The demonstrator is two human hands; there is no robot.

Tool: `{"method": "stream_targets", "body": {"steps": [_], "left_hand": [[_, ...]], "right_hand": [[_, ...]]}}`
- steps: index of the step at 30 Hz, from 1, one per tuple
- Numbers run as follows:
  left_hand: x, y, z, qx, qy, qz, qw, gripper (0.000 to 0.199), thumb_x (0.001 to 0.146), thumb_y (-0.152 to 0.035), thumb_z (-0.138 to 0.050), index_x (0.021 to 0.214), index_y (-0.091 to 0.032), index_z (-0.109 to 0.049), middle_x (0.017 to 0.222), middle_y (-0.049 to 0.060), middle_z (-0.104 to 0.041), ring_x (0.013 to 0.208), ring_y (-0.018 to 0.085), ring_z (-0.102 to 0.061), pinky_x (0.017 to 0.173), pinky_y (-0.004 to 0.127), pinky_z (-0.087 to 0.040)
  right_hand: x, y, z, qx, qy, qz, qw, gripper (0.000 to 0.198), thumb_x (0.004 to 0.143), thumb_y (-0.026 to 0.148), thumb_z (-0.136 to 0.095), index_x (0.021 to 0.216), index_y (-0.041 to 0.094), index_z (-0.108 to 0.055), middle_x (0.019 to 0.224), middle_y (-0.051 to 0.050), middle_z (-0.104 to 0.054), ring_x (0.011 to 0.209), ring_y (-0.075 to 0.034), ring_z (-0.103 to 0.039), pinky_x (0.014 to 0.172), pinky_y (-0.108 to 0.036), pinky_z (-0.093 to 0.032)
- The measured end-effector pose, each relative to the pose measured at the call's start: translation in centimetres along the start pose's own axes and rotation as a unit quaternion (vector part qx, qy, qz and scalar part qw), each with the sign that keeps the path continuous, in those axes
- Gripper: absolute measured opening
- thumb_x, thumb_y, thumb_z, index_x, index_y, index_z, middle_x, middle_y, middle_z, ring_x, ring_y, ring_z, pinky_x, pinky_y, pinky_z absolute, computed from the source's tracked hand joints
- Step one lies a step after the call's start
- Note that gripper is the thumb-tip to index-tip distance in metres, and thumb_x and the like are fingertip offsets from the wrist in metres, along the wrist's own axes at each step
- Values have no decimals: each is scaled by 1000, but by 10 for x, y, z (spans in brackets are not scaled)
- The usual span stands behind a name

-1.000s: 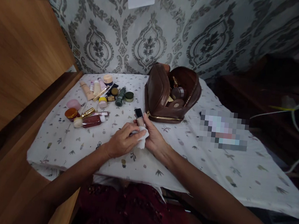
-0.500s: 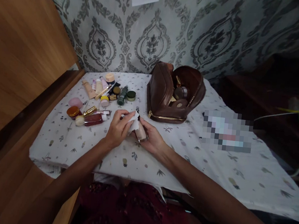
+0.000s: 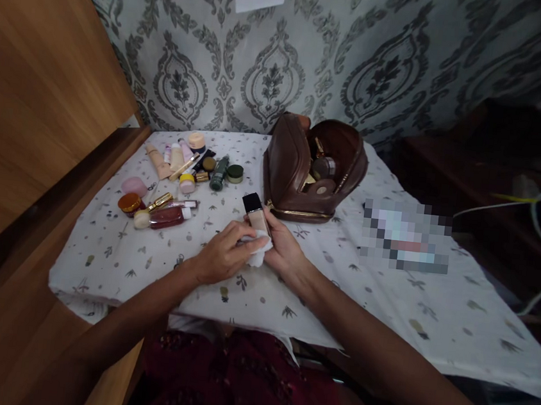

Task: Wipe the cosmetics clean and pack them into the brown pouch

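Observation:
A bottle of beige foundation (image 3: 258, 218) with a square black cap leans in my right hand (image 3: 284, 246), whose fingers are closed around its side. My left hand (image 3: 227, 253) pinches a crumpled white tissue (image 3: 258, 253) and presses it on the lower part of the bottle. The bottle's base is hidden behind the tissue and fingers. Just beyond my right hand stands a brown cosmetic bag (image 3: 286, 165), unzipped, with a round jar (image 3: 323, 167) and a gold-coloured item inside.
Left of my hands lie a dark red bottle (image 3: 167, 217), an amber jar (image 3: 131, 203) and a pink sponge (image 3: 134, 185). Behind them several tubes and a green bottle (image 3: 219, 174) are grouped. A blurred-out flat object (image 3: 405, 236) lies right on the patterned cloth (image 3: 360, 308).
My left hand has slid the tissue from the bottle's top down to its lower part, uncovering the black cap. My right hand still grips the bottle.

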State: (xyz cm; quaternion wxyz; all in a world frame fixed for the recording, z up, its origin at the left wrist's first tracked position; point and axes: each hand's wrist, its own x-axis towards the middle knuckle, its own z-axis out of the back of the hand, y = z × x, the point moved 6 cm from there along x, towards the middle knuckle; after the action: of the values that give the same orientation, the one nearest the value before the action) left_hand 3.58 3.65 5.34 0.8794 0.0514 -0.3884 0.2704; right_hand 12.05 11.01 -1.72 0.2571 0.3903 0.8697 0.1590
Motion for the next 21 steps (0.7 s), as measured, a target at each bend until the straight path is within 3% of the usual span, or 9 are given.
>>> {"method": "stream_targets", "body": {"steps": [5,9,17,21], "left_hand": [[0,-1,-3,10,7,10,1000,37,98,-17,-47,133,-23,-52,108,9,-56,101,21,-56,86,35,-53],[-1,7,3,27,-30,31,999,39,96,-12,-48,134,-19,-53,107,10,-56,99,20,-54,84,34,-51],[-7,44,18,54,-107,163,979,33,99,-21,-48,128,-17,-61,109,10,-55,102,19,-55,87,34,-49],[-9,51,19,32,-107,196,974,33,100,-27,-46,128,-17,-61,111,10,-58,106,20,-57,93,36,-49]], "right_hand": [[-1,2,2,8,-7,2,1000,27,91,41,-61,82,16,-67,67,-4,-69,66,-18,-65,64,-30,-57],[-4,-3,-4,14,-4,-1,1000,23,89,38,-64,83,17,-68,67,-2,-70,64,-17,-65,60,-27,-56],[-1,-9,-7,25,17,22,999,7,86,25,-70,86,20,-66,67,3,-69,55,-12,-62,53,-23,-53],[0,-9,-6,17,14,19,1000,6,87,23,-69,86,19,-65,66,3,-68,54,-12,-61,52,-22,-53]]}}
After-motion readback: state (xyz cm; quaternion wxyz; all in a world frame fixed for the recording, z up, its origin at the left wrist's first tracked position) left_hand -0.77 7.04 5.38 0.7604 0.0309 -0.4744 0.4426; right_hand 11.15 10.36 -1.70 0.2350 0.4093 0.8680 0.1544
